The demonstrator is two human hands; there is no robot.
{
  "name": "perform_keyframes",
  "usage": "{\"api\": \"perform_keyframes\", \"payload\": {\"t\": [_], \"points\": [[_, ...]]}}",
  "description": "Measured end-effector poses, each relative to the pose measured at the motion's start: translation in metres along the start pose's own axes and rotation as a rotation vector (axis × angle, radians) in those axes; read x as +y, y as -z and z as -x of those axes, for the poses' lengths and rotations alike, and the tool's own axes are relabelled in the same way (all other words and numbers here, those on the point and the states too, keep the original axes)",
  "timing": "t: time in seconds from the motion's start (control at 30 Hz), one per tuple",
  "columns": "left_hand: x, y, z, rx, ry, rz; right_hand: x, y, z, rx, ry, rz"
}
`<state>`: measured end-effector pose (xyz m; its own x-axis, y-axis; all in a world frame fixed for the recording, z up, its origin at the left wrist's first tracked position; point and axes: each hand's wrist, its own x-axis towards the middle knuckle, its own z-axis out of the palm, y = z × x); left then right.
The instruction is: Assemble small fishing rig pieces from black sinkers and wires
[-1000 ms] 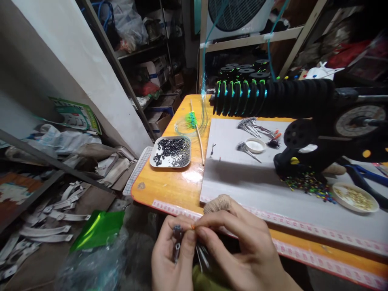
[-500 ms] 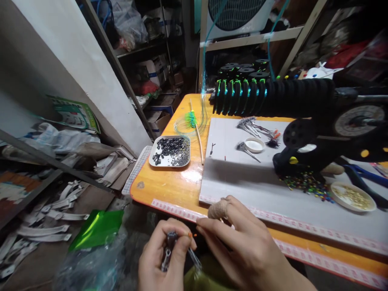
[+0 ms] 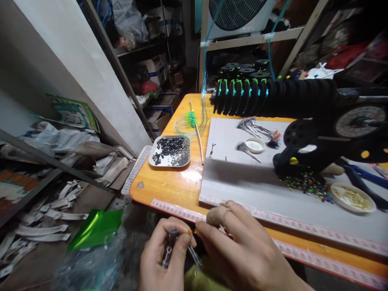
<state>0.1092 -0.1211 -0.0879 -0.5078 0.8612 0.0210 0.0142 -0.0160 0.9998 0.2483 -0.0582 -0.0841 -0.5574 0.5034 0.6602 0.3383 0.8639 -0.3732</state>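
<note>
My left hand (image 3: 165, 252) is closed around a bundle of thin grey wire pieces (image 3: 194, 257) with dark clustered ends and a small metal loop. At its thumb and fingertip show tiny orange pieces (image 3: 190, 232). My right hand (image 3: 245, 242) is pinched closed at the outer orange piece (image 3: 195, 232), its fingertips close to the left ones. A tan wrap (image 3: 217, 215) covers one of its fingers. The right thumb is mostly hidden, and the fine parts are too small to make out.
On the orange table (image 3: 151, 190) stands a white tray (image 3: 154, 163) of small black and grey parts. A black machine (image 3: 315, 137) stands over the pale board (image 3: 242, 178), near similar wire bundles (image 3: 247, 125), scattered coloured beads (image 3: 306, 186) and a dish (image 3: 338, 202) of brass-coloured pieces. A measuring tape runs along the front edge.
My right fingertips have moved slightly left and down, onto the outer orange piece. My left hand has barely moved and keeps the bundle.
</note>
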Motion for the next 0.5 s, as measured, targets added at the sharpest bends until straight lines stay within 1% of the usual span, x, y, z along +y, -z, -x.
{"api": "perform_keyframes", "payload": {"t": [0.07, 0.13, 0.2, 0.37, 0.43, 0.5], "points": [[0.000, 0.000, 0.000, 0.000, 0.006, 0.002, -0.001, 0.001, -0.001, -0.006, 0.000, -0.005], [0.000, -0.001, 0.000, -0.001, 0.013, 0.004, -0.001, 0.002, -0.001, 0.036, -0.002, -0.039], [0.001, -0.001, 0.001, -0.004, 0.036, 0.012, -0.001, 0.004, -0.002, 0.072, -0.029, -0.116], [0.000, -0.001, 0.001, -0.031, 0.084, 0.056, -0.001, 0.012, -0.006, 0.047, -0.132, -0.353], [0.000, -0.003, 0.001, -0.048, 0.077, 0.120, -0.002, 0.013, -0.007, 0.051, -0.174, -0.378], [0.001, -0.006, 0.000, -0.026, 0.093, 0.275, -0.005, 0.011, -0.008, 0.058, -0.237, -0.399]]}}
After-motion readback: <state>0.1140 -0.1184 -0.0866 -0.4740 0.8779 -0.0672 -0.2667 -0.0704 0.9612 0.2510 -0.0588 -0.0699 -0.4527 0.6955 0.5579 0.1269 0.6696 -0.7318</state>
